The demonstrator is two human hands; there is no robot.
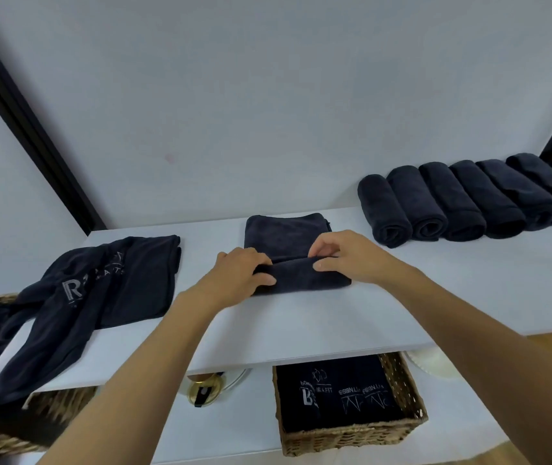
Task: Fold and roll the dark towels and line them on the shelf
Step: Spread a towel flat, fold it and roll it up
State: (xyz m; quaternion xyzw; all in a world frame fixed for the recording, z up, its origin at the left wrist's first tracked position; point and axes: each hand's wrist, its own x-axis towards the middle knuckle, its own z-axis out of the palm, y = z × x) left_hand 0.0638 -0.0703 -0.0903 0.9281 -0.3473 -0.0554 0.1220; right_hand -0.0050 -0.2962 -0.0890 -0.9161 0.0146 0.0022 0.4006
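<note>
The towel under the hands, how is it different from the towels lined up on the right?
The towel in the middle is only partly rolled, its far part flat; the row of towels is rolled up fully. The left hand and right hand grip the towel in the middle; nothing touches the row of towels. Both are dark and lie on the white shelf.

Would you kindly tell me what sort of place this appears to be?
Probably a gym or fitness studio's towel station: a row of rolled dark towels lines the white shelf, and the wicker basket below holds logo towels whose lettering seems to read fitness.
</note>
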